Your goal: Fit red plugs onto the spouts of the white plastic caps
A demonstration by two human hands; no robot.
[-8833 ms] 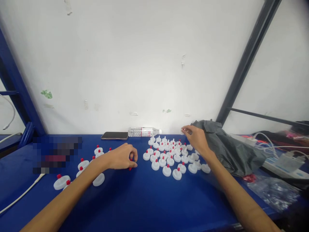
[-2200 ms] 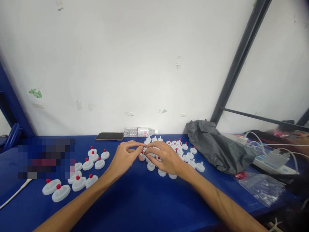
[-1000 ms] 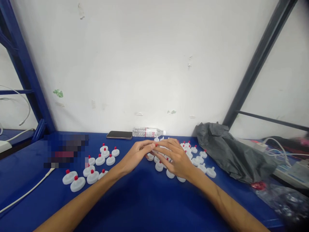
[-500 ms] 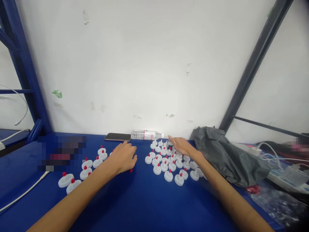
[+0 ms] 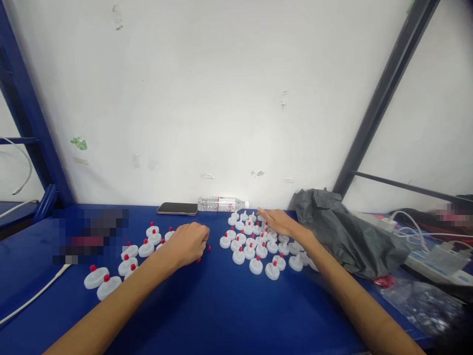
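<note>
My left hand [image 5: 189, 242] is low over the table with its fingers curled down and closed; whatever they hold is hidden. Beside its fingertips lie small red caps [image 5: 209, 248]. On the right, my right hand [image 5: 279, 222] reaches over a cluster of round white nozzle lids [image 5: 256, 266], fingers stretched to the left and partly hidden. Many of these lids wear red tips, while several at the back, such as the bare white lid [image 5: 244, 216], show plain nozzles. Another group of red-tipped white lids [image 5: 109, 287] stands left of my left forearm.
By the wall lie a black phone [image 5: 177, 209] and a clear plastic bottle [image 5: 221, 204] on its side. A dark plastic bag [image 5: 343, 236] sits at the right, near a power strip [image 5: 443, 261] with cables and a clear bag [image 5: 424, 305]. A white cable [image 5: 37, 295] crosses the left side.
My left hand's fingers have curled in more tightly, and more of the loose red caps show beside it. My right hand stays over the lids. The whole view has shifted slightly.
</note>
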